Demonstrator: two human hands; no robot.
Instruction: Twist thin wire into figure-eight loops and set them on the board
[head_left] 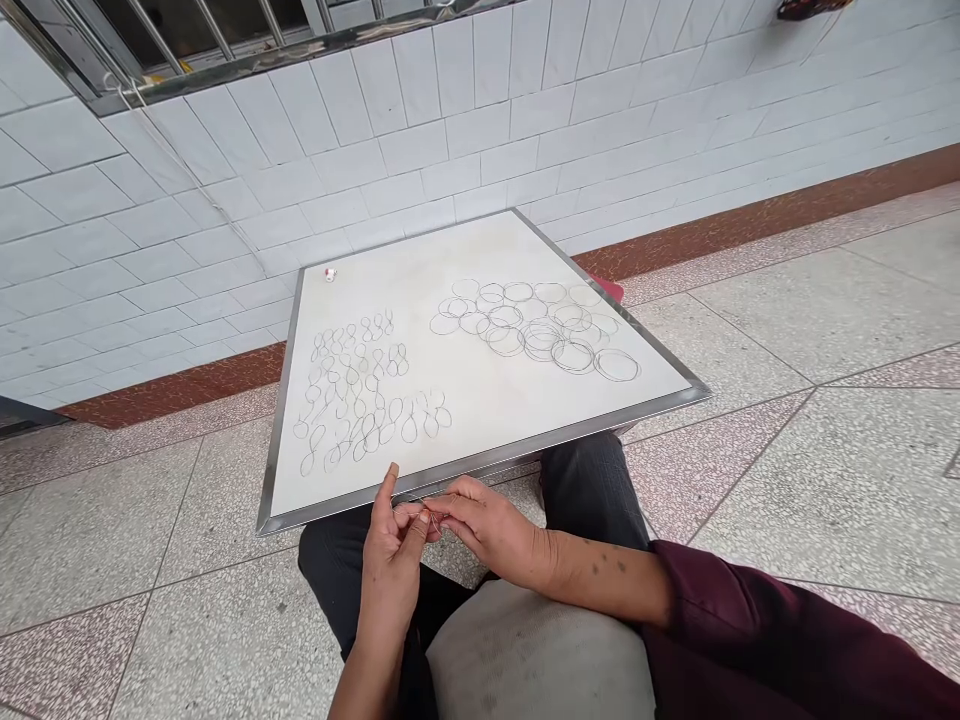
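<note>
My left hand (394, 565) pinches a thin wire loop (436, 522) between thumb and fingers, its index finger pointing up. Close against it, my right hand (487, 525) holds the same wire with its fingertips. Both hands are just off the near edge of a white table (480, 400) with a metal rim. Round wire rings (574, 355) lie overlapping on the table's right half. On the left half, wires twisted into figure-eight shapes (367, 435) lie in rough rows. The exact bend of the held wire is partly hidden by my fingers.
A small red and white object (331, 274) sits near the table's far left corner. Behind the table stands a white tiled wall (420, 130) with a barred window (217, 40). My knees (596, 490) are under the near edge. Something red (609, 288) shows beyond the right edge.
</note>
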